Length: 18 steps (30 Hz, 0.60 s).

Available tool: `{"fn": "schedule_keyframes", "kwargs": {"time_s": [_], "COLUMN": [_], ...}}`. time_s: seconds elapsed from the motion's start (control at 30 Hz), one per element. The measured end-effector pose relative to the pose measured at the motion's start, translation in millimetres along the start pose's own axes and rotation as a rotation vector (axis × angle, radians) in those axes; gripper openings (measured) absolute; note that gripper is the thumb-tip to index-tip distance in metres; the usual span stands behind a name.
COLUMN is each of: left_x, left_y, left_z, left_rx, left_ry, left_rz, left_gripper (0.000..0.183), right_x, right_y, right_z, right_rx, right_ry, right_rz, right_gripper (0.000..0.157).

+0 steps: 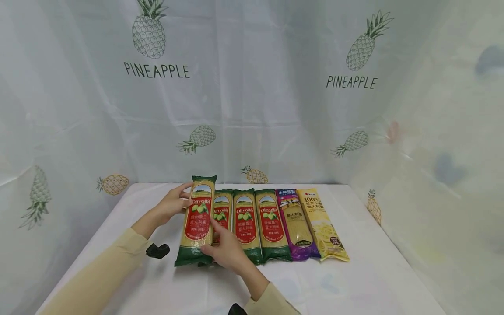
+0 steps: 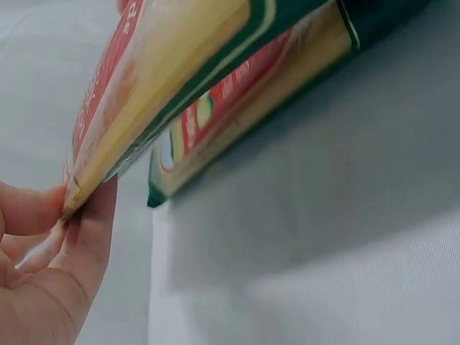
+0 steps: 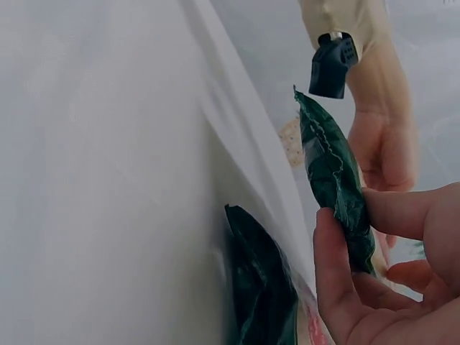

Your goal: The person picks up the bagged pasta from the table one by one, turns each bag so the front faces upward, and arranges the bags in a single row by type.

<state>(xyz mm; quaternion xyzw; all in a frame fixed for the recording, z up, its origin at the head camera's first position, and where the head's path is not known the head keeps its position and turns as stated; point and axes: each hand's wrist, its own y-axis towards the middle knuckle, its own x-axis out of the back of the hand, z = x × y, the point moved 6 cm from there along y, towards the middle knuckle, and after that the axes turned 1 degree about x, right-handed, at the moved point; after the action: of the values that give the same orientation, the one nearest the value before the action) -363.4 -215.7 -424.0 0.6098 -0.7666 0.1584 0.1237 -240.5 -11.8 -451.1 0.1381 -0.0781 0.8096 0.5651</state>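
Note:
A red-and-green spaghetti pack (image 1: 198, 218) is held up by both hands, over the left end of a row of pasta packs. My left hand (image 1: 173, 203) pinches its left edge near the top, thumb in front and fingers behind in the left wrist view. Low on the right edge, my right hand (image 1: 228, 249) grips it close to the green bottom end (image 3: 334, 165). Behind it lies a matching spaghetti pack (image 1: 222, 210), partly hidden. In the left wrist view a gap shows between the held pack and the lower pack (image 2: 223, 108).
Two more matching packs, a middle one (image 1: 246, 221) and a right one (image 1: 271, 223), continue the row. Then come a purple pasta pack (image 1: 298, 223) and a yellow pasta pack (image 1: 323, 223). All lie on a white-covered table (image 1: 374, 262) against a pineapple-print curtain (image 1: 271, 109).

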Motion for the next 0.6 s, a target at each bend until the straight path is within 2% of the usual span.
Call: {"fn": "schedule_keyframes", "kwargs": {"time_s": [0.27,0.6], "left_x": [5.1,10.9], "left_y": [1.7,7.1], "left_z": [13.5,34.0], "left_rx": [-0.001,0.058], "left_ry": [0.013,0.026], "left_rz": [0.039,0.040], "left_gripper": [0.075,0.075], "right_x": [-17.1,-27.0], "right_y": [6.4,15.9], "right_z": [-0.5,-1.1], "right_rx": [-0.002,0.006], "right_ry": [0.020,-0.111], "right_rz": [0.033,-0.003], "right_gripper": [0.088,0.081]}}
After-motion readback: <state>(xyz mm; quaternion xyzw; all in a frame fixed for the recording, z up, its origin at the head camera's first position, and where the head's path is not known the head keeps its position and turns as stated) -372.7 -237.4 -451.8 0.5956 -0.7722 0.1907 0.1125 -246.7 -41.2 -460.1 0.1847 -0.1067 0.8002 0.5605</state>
